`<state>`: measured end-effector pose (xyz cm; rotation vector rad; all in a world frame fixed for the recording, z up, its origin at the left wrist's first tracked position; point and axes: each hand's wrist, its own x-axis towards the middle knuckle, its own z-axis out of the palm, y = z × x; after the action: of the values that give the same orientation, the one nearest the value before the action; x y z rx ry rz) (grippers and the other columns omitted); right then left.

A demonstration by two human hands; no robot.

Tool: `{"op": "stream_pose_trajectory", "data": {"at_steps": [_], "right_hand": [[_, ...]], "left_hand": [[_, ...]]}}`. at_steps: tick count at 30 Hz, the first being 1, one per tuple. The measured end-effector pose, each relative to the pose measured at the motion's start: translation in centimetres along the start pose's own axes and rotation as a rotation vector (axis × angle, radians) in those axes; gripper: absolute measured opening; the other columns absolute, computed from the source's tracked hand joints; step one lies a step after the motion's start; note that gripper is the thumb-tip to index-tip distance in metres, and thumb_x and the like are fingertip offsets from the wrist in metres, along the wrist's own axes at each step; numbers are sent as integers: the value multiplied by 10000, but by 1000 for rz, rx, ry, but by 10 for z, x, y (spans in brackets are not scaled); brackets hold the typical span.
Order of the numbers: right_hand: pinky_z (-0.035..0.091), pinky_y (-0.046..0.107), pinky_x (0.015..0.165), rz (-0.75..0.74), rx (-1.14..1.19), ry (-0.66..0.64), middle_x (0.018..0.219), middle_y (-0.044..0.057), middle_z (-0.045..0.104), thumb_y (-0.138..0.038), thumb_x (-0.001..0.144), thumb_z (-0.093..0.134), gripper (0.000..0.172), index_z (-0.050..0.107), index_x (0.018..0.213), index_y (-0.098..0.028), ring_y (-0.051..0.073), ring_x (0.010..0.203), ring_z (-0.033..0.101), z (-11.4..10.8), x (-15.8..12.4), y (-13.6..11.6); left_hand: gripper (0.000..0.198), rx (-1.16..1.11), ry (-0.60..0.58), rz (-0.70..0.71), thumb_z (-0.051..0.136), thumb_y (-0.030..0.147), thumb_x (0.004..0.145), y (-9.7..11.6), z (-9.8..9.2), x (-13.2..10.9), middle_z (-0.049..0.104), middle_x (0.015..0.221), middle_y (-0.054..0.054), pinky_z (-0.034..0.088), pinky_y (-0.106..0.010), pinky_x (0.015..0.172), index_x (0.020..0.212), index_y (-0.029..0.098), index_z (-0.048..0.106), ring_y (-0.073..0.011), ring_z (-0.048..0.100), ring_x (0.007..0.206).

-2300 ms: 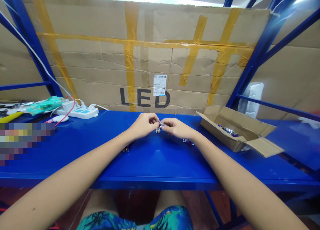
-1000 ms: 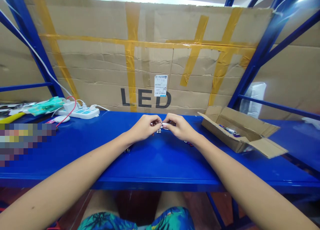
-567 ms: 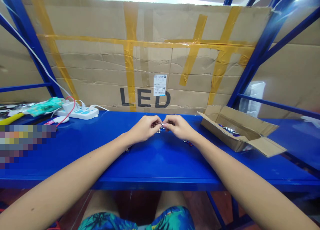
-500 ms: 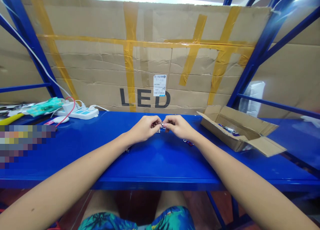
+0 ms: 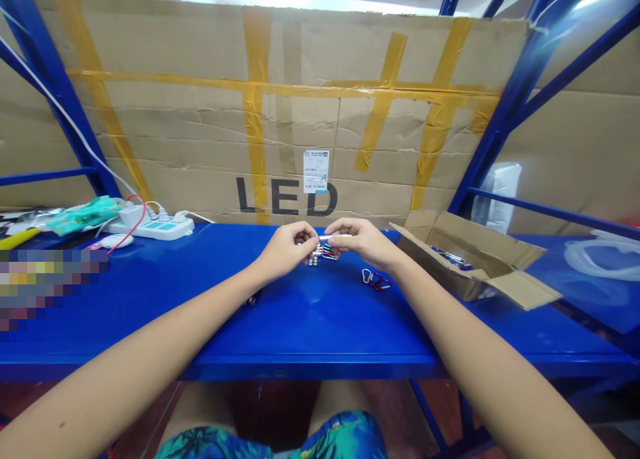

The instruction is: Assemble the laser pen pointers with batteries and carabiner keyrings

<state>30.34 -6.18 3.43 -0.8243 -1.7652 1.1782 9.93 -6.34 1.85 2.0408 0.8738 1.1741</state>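
Observation:
My left hand (image 5: 289,251) and my right hand (image 5: 365,244) meet over the far middle of the blue table. Between the fingertips lies a slim silver piece (image 5: 334,237), its kind too small to tell. My right thumb and fingers pinch it, while my left fingers close at its other end. Just below, a cluster of small shiny metal pieces (image 5: 325,251), some green and blue, shows between the hands; the fingers partly cover it. Several carabiners (image 5: 376,281), silver, red and purple, lie on the table beside my right wrist.
An open cardboard box (image 5: 465,272) with blue and silver items stands at right. Small dark pieces (image 5: 251,300) lie near my left forearm. At left are a white power strip (image 5: 170,228) and a teal packet (image 5: 83,214). A large cardboard sheet (image 5: 200,139) backs the blue table (image 5: 310,332).
My right hand has opened out from a tight pinch and turned, and the silver piece now shows between both hands. More of the metal cluster and the carabiners is visible. The view shifted slightly.

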Motion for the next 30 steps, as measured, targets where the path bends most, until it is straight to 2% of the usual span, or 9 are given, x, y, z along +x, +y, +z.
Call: {"op": "stream_pose_trajectory", "data": {"at_steps": [3,6,10,13,15,19,22,25,30], "right_hand": [[495,288,602,14,-53,12,637,3,624,-306,705,766,215,678,826,-151,120,593,576,-4,0,1],[508,295,637,69,-125,-77,695,21,653,-323,715,757,214,689,829,-156,126,629,593,-8,0,0],[492,294,665,78,-279,-122,754,34,672,-371,764,699,218,684,822,-162,134,679,598,-15,-1,-4],[414,274,550,105,-579,-47,616,13,614,-407,802,644,270,646,677,-167,118,559,520,-22,-2,-4],[369,269,497,153,-692,-71,539,1,571,-401,818,622,308,609,611,-174,109,489,474,-22,-3,-1],[365,262,436,229,-560,-103,554,16,584,-368,807,639,292,569,602,-171,108,442,483,-12,-2,6],[354,248,413,172,-321,25,576,17,579,-380,798,667,286,574,637,-163,96,436,468,-7,2,9],[375,248,426,151,-57,148,580,16,556,-403,764,721,321,563,631,-157,93,466,469,-7,4,9],[427,265,478,170,163,67,637,29,571,-389,777,727,292,588,676,-153,98,521,485,10,2,10]], "left_hand": [[107,61,-30,17,589,263,806,0,2,-1,627,659,3,462,-241,537,808,158,611,-110,568,548],[110,108,-34,28,577,263,810,1,6,-2,636,673,0,460,-246,572,793,160,612,-117,572,589],[99,157,95,85,560,238,804,3,8,-3,664,741,-10,484,-270,664,759,170,616,-141,601,695],[118,116,189,87,560,232,797,1,7,-2,713,852,-41,511,-301,757,757,171,652,-172,643,814],[138,34,199,28,557,244,802,-2,8,-1,722,857,-56,527,-306,744,758,163,661,-175,662,791],[129,-7,212,-22,565,257,811,-6,12,-1,694,783,-44,532,-293,688,763,157,632,-154,650,699],[127,8,196,56,583,287,828,-4,14,-2,678,842,-42,529,-287,701,832,164,612,-156,636,772],[230,-46,85,110,641,295,802,0,13,-3,674,979,-62,533,-294,725,988,167,601,-172,636,867],[164,4,101,134,653,265,802,3,12,-2,693,948,-62,522,-330,813,926,158,649,-179,647,876]]}}
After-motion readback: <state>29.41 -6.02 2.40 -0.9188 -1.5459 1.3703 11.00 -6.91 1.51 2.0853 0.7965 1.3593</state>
